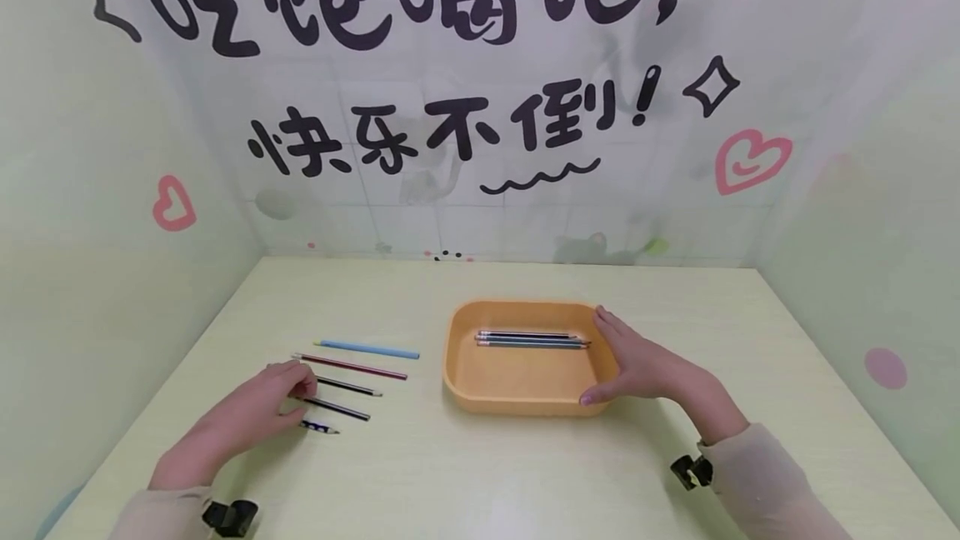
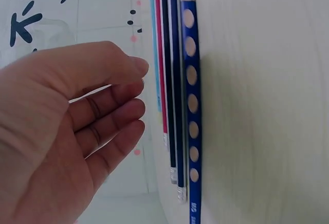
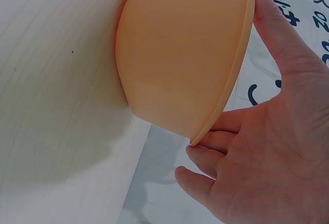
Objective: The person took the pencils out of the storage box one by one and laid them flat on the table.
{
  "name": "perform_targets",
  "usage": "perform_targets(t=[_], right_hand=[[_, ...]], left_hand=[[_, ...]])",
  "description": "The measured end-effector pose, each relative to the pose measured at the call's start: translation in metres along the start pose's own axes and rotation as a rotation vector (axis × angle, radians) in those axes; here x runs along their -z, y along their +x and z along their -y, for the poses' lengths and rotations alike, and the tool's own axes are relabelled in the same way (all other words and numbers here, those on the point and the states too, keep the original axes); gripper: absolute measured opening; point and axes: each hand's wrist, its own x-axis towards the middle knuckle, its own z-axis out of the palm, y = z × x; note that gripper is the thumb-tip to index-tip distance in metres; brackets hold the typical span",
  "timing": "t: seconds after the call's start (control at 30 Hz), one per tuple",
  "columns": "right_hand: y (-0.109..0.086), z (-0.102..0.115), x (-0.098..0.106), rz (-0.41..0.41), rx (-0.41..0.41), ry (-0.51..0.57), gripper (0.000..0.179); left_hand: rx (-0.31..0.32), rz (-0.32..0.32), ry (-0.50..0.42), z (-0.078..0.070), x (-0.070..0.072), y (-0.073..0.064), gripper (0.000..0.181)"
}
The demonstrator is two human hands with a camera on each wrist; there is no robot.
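Note:
My left hand [image 1: 255, 411] hovers over a row of pencils on the left side of the table, its fingers loosely bent around no object. In the left wrist view, a gap shows between the fingertips and the pencils. The row has a light blue pencil [image 1: 367, 349], a red pencil [image 1: 360, 367], two dark pencils, and nearest me a blue pencil with round dimples [image 2: 193, 103]. My right hand [image 1: 651, 365] grips the right end of an orange tray [image 1: 487, 404], thumb at the front rim and fingers at the back corner. Dark pencils [image 1: 528, 344] lie inside the tray.
The pale wooden table [image 1: 450, 482] meets a printed back wall [image 1: 480, 227] with large black characters. Side walls [image 1: 862, 273] stand at left and right. Black wrist mounts [image 1: 231, 517] sit at both sleeves.

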Motion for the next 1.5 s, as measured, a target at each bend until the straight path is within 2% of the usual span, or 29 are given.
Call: perform_targets(t=[0.23, 0.37, 0.57, 0.67, 0.97, 1.1, 1.5], right_hand=[[-0.002, -0.008, 0.003, 0.009, 0.024, -0.012, 0.128], [0.000, -0.010, 0.006, 0.012, 0.037, -0.034, 0.127], [0.005, -0.012, 0.010, 0.021, 0.039, -0.054, 0.128], [0.006, -0.012, 0.011, 0.028, 0.036, -0.047, 0.128], [0.004, -0.011, 0.011, 0.032, 0.032, -0.032, 0.128], [0.005, -0.010, 0.010, 0.036, 0.036, -0.029, 0.128], [0.006, -0.008, 0.007, 0.027, 0.037, -0.032, 0.128]], left_hand=[[-0.040, 0.009, -0.084, -0.021, 0.007, 0.011, 0.020], [-0.055, -0.007, -0.125, -0.033, 0.011, 0.019, 0.017], [-0.105, -0.008, -0.166, -0.052, 0.016, 0.036, 0.015], [-0.107, 0.000, -0.196, -0.062, 0.016, 0.045, 0.013], [-0.141, 0.036, -0.291, -0.090, 0.016, 0.075, 0.012], [-0.185, 0.033, -0.294, -0.099, 0.012, 0.089, 0.013], [-0.278, 0.094, -0.374, -0.129, 0.004, 0.131, 0.018]])
